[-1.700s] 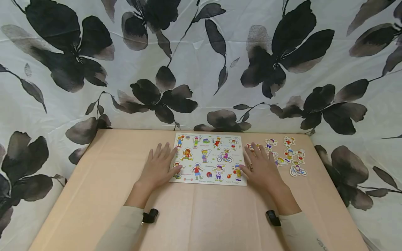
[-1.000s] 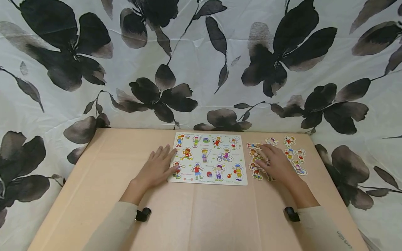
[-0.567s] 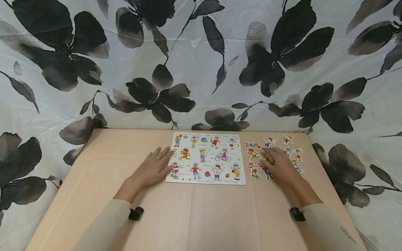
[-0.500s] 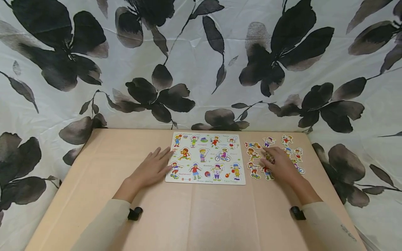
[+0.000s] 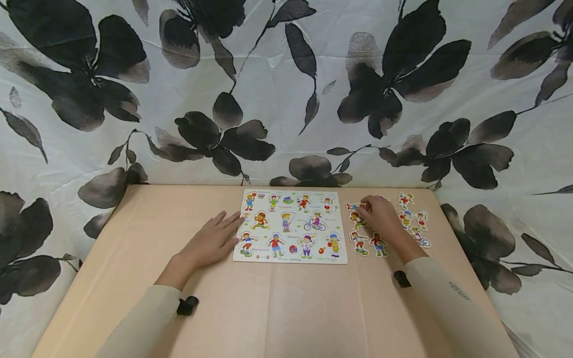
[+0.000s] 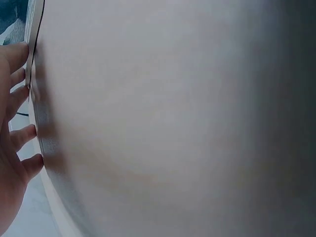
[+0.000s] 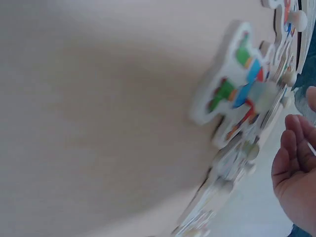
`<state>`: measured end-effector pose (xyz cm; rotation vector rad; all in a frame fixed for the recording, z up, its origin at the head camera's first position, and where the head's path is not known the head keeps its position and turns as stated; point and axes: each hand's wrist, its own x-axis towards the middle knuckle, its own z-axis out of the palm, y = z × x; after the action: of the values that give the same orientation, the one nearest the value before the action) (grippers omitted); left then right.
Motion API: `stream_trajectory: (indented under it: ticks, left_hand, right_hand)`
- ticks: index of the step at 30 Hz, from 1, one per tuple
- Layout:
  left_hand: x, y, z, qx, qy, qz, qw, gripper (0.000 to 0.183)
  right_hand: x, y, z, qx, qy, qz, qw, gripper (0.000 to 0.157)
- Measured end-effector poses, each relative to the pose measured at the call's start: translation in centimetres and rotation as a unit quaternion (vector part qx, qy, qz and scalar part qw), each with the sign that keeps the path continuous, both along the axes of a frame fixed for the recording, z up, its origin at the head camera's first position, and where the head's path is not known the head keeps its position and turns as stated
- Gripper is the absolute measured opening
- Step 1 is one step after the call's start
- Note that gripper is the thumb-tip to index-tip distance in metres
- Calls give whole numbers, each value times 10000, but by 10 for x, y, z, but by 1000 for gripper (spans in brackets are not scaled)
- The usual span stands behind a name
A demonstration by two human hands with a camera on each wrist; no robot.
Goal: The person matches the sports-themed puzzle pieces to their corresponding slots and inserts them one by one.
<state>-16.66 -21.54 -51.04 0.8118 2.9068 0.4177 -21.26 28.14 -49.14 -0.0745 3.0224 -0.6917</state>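
A white puzzle board (image 5: pixel 292 251) printed with children playing sports lies flat on the table. My left hand (image 5: pixel 212 238) rests at its left edge, fingers spread and straight; in the left wrist view that hand (image 6: pixel 12 128) has its fingertips on the surface. To the board's right lie several cut-out knobbed puzzle pieces (image 5: pixel 359 243). Over the upper left of this group is my right hand (image 5: pixel 380 216), fingertips right by a piece (image 5: pixel 353 217). The right wrist view has that hand (image 7: pixel 298 168) with loosely bent fingers and nothing showing between them, beside a green-and-blue piece (image 7: pixel 242 94) with a round knob.
More puzzle pieces (image 5: pixel 420 237) lie to the right of my right hand, toward the table's right side. The light wooden table (image 5: pixel 291 308) ends at the back against a white cloth (image 5: pixel 277 74) with dark flowers.
My right hand has moved from beside the board onto the pieces, then up and left across them. My left hand has slid slightly left along the board's edge, its thumb uncovering a printed figure.
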Motion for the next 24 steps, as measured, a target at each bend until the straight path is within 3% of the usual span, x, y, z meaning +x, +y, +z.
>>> stream_trajectory:
  ticks: [6,15,24]
  left_hand:
    - [0,-2,-1,-64,-1,10,10000,64]
    - [0,0,0,-134,-21,15,9999,66]
    - [-1,0,1,-177,-16,29,9998,65]
  right_hand:
    - [-11,-12,-2,26,-247,-249,9994,36]
    - [-15,-18,-4,85,-378,-435,9983,24]
    - [-18,-27,5,168,-238,-185,9994,20]
